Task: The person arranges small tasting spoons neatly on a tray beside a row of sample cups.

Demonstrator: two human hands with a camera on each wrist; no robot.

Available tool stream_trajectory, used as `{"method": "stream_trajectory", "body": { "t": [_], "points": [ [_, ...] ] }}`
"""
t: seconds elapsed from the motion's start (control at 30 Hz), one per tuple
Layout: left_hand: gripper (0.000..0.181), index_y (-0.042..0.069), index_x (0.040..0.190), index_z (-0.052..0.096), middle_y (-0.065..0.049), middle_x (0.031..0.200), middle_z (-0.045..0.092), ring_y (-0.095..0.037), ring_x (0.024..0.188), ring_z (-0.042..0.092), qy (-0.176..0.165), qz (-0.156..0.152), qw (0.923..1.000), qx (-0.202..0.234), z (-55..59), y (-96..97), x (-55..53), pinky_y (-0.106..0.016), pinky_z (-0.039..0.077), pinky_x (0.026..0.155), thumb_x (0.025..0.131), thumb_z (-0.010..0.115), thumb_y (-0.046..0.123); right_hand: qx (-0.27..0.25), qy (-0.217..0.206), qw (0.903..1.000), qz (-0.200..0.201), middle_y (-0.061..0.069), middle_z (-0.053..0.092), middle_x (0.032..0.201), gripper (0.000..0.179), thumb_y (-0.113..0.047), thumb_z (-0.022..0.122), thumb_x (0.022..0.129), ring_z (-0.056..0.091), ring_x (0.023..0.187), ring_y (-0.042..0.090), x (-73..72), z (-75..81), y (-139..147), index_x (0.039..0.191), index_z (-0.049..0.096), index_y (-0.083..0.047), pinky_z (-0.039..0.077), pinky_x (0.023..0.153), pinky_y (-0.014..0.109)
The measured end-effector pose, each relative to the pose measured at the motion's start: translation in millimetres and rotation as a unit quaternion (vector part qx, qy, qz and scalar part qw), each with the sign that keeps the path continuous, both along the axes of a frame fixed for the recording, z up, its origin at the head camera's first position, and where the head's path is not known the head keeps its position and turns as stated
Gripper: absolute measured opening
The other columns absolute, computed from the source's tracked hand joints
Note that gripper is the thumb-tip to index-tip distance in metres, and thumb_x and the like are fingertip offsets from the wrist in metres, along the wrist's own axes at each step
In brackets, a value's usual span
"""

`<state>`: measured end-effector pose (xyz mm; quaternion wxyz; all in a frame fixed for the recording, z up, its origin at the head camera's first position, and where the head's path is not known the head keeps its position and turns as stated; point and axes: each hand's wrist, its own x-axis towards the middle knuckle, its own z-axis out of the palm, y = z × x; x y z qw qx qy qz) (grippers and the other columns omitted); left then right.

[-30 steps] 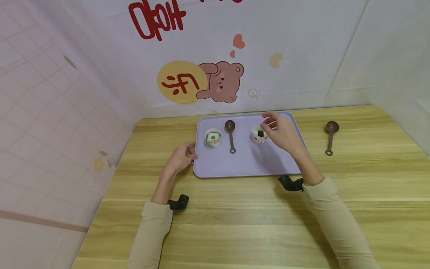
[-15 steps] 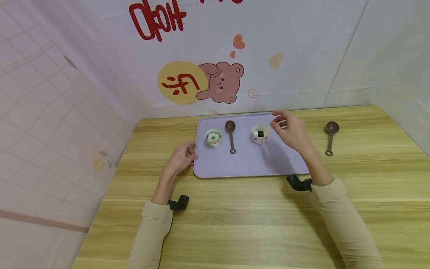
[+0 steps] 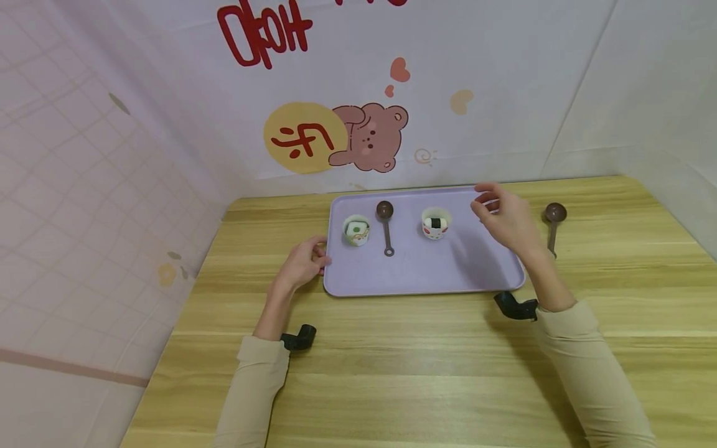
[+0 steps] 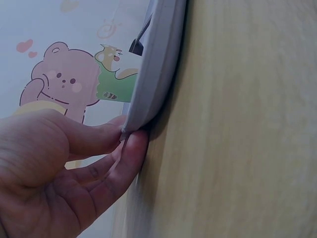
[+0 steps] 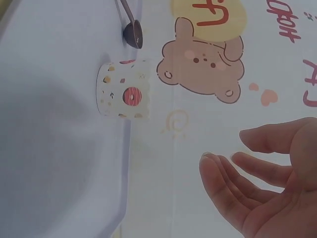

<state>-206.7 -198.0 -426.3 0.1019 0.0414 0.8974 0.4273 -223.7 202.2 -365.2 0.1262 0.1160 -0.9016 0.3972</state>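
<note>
Two hands out, different states. Left hand [image 3: 300, 262] has the lilac tray [image 3: 414, 274] pinched at its 9 o'clock rim, thumb and fingers on either side of the lip per the left wrist view. Right hand [image 3: 508, 219] hangs above the tray's 2-to-3 o'clock end, moderately wide: fingers half bent, visible gap to the thumb, nothing in it.

Tray lies on the wood-grain worktop [image 3: 403, 361], long side facing me. Clock from tray centre:
- 9 to 10: green-trimmed cup [image 3: 359, 240], upright, with a white block with a green dot [image 3: 356, 228] inside.
- 10: brown scoop [image 3: 386, 229], just beside that cup, bowl to 12, ring end to 6.
- 1, close to centre: red-printed cup [image 3: 434, 234], upright, with a white piece with a black band [image 3: 435, 222] inside.
- 3, off the tray: second scoop [image 3: 555, 214] on the worktop, bowl to 12, handle end partly behind my right arm [image 3: 549, 277].

Wall cloth [image 3: 504, 124] behind, bear print [image 3: 372, 140] at 11.
</note>
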Motion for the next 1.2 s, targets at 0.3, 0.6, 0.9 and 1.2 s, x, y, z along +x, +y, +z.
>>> {"method": "stream_trajectory", "body": {
  "t": [0.3, 0.6, 0.9, 1.2],
  "points": [
    [0.054, -0.003, 0.147, 0.045, -0.018, 0.105, 0.062, -0.022, 0.078, 0.064, 0.000, 0.001, 1.0000, 0.000, 0.8, 1.7, -0.1, -0.029, 0.056, 0.069, 0.097, 0.064, 0.000, 0.009, -0.003, 0.9998, -0.016, 0.027, 0.067, 0.110, 0.038, -0.014, 0.060, 0.100, 0.067, 0.095, 0.042, 0.7, -0.8, 17, 0.133, 0.057, 0.004, 0.043, 0.059, 0.006],
    [0.054, -0.003, 0.148, 0.044, -0.018, 0.105, 0.062, -0.022, 0.077, 0.064, 0.000, 0.001, 1.0000, 0.003, 0.7, 1.4, -0.5, -0.029, 0.056, 0.069, 0.097, 0.064, 0.000, 0.017, 0.006, 0.9993, -0.033, 0.031, 0.066, 0.109, 0.039, -0.013, 0.060, 0.099, 0.067, 0.095, 0.046, -1.2, -7.1, 34, 0.132, 0.057, 0.007, 0.039, 0.061, 0.001],
    [0.054, -0.002, 0.148, 0.044, -0.017, 0.104, 0.061, -0.022, 0.078, 0.064, -0.002, 0.006, 1.0000, 0.001, 0.5, 0.3, 0.4, -0.029, 0.056, 0.069, 0.098, 0.064, 0.001, 0.011, 0.007, 0.9985, -0.054, 0.032, 0.066, 0.109, 0.038, -0.014, 0.061, 0.098, 0.054, 0.071, -0.015, -0.7, -10.2, 47, 0.130, 0.059, 0.006, 0.041, 0.057, 0.003],
    [0.054, -0.002, 0.148, 0.044, -0.017, 0.105, 0.061, -0.021, 0.077, 0.063, -0.005, 0.007, 1.0000, -0.001, -0.3, 0.5, -0.8, -0.029, 0.056, 0.069, 0.098, 0.064, 0.001, 0.002, -0.009, 0.9980, -0.062, 0.034, 0.064, 0.112, 0.039, -0.016, 0.059, 0.100, 0.046, 0.068, -0.022, -2.4, -14.8, 58, 0.131, 0.056, 0.007, 0.044, 0.055, 0.006]
  ]
}}
